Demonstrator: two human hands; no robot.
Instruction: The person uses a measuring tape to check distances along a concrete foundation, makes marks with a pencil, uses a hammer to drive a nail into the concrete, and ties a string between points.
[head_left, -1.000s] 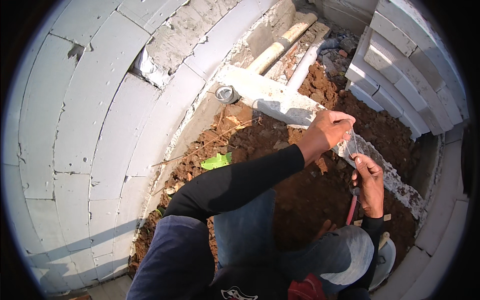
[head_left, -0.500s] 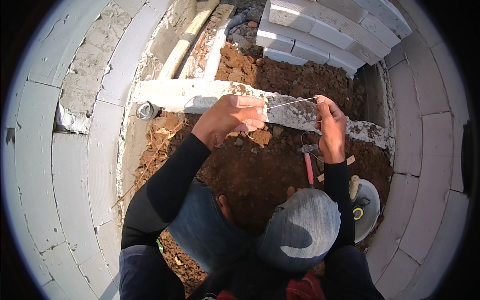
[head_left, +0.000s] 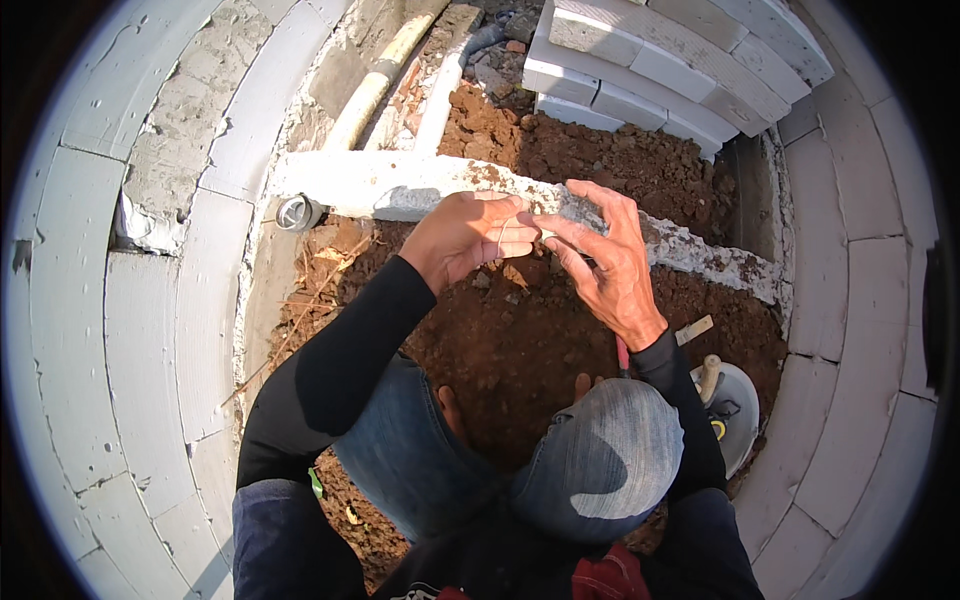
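In front of me, above the dirt and close to a rough concrete beam (head_left: 335, 178), both hands meet at their fingertips. My left hand (head_left: 470, 238) is closed, its fingers curled around a thin white string that barely shows here. Thumb and index finger of my right hand (head_left: 608, 262) come together at the left fingertips, pinching at the string, while its other fingers stretch outward. A small pale bit (head_left: 546, 235) shows between the hands; its kind is unclear. Under my right wrist, the red handle (head_left: 622, 353) of a tool stands out, its head hidden by the hand.
To the right stands a white bucket (head_left: 745, 440) with a wooden-handled tool (head_left: 710, 376) in it, near a small wood strip (head_left: 694, 329). White blocks (head_left: 660, 70) are stacked ahead. Block walls rise on both sides. Pipes (head_left: 372, 95) and a grey pipe end (head_left: 297, 213) lie left.
My right hand has moved left to the left hand's fingertips, and the string stretched between them no longer shows. My left hand stays nearly in place.
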